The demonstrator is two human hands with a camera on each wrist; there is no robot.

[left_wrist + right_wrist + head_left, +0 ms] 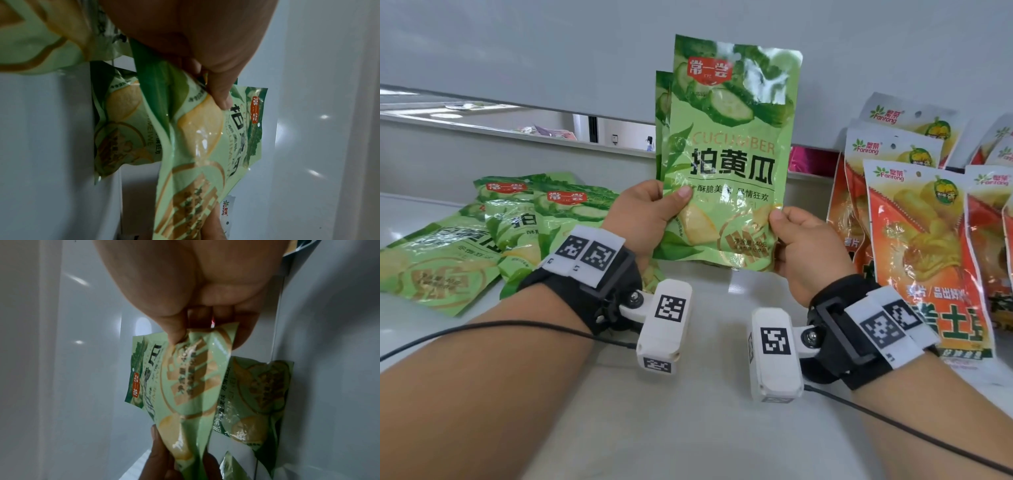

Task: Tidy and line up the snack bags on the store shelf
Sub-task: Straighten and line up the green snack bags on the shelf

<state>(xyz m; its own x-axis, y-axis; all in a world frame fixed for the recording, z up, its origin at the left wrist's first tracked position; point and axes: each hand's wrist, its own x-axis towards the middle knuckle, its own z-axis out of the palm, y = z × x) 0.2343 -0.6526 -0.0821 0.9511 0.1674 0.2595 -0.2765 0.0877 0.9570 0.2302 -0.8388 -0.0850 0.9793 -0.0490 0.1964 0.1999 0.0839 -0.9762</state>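
Observation:
I hold a green cucumber snack bag (729,150) upright above the white shelf (705,428), with a second green bag (662,102) just behind it. My left hand (650,212) pinches the lower left edge, thumb on the front. My right hand (804,246) pinches the lower right corner. The left wrist view shows the held bag (197,146) under my thumb, and the right wrist view shows the same bag (191,386) gripped at its corner. Several more green bags (482,233) lie flat in a loose pile at the left.
Orange potato snack bags (921,233) stand in rows at the right, leaning on the grey back wall (585,51). Black cables run from both wrist cameras across the shelf front.

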